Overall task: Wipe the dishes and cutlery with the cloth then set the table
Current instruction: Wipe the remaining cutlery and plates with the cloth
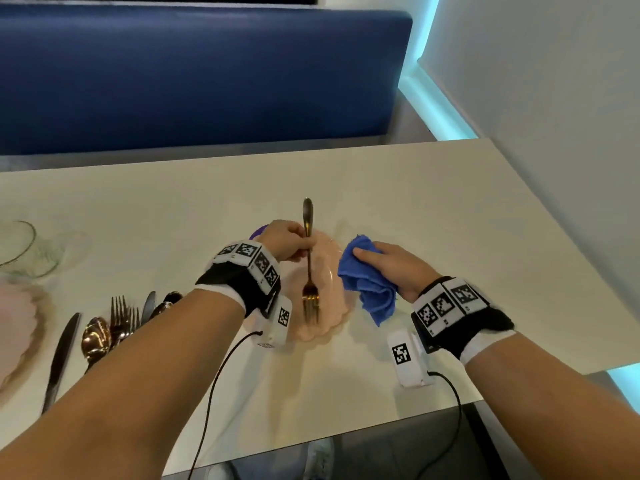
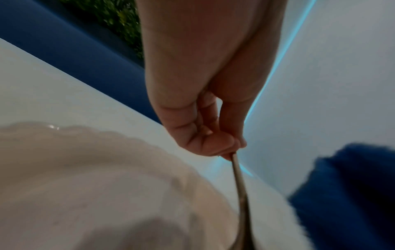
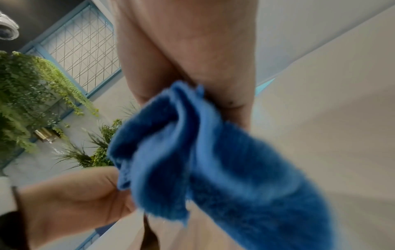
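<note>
Left hand (image 1: 289,241) pinches the fork (image 1: 309,271) mid-handle, tines below the grip; right hand (image 1: 391,268) clutches the cloth (image 1: 367,282). Light pinch — wiping could twist it loose onto the plate (image 1: 329,271).

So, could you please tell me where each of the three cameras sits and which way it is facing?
Head: worn on the head, facing forward and down at the white table; shows both forearms, left hand holding the gold metal fork, right hand gripping the crumpled blue cloth.
Left wrist: looks along the left hand's fingers pinching the fork above the scalloped pink plate.
Right wrist: looks along the right hand, tilted upward past the cloth to hanging green plants.
Shared: all three show the cloth.
</note>
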Motion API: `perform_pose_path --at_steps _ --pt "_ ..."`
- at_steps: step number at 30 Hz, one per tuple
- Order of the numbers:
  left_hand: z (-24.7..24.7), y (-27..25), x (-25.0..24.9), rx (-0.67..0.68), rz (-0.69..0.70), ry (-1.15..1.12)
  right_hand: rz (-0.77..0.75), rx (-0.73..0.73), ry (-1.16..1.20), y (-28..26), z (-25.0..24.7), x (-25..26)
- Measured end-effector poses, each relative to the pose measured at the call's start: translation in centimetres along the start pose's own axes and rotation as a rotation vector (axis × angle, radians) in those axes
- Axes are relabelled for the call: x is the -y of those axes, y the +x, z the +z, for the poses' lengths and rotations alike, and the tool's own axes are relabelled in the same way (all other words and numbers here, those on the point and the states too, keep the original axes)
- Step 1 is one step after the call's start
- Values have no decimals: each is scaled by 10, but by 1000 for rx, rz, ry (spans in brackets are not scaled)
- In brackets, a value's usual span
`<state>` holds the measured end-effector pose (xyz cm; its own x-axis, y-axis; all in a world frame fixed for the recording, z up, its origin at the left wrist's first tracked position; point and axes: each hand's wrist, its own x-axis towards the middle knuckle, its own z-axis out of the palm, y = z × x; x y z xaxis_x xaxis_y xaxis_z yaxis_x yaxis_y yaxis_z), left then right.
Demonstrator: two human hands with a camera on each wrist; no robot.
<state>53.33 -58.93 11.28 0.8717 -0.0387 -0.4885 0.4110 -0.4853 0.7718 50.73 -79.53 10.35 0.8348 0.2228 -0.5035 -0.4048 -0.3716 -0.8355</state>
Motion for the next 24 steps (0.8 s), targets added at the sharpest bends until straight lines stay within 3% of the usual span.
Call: perform_pose_path --at_steps 5,10,15,19,22,24 --pt "-16 -25 -9 -79 104 -304 -200 178 -92 11 51 34" --pt "-38 -44 12 -245 72 -531 -418 84 -238 2 103 52" --pt "-69 -72 37 -351 69 -610 -321 311 -107 -14 142 52" --pt "-89 -93 50 -422 93 -651 -392 168 -259 -23 175 58" --pt "-108 -105 60 -472 105 -695 -301 268 -54 -31 191 65" --pt "-120 -111 68 -500 124 -714 -244 259 -1 -35 199 69"
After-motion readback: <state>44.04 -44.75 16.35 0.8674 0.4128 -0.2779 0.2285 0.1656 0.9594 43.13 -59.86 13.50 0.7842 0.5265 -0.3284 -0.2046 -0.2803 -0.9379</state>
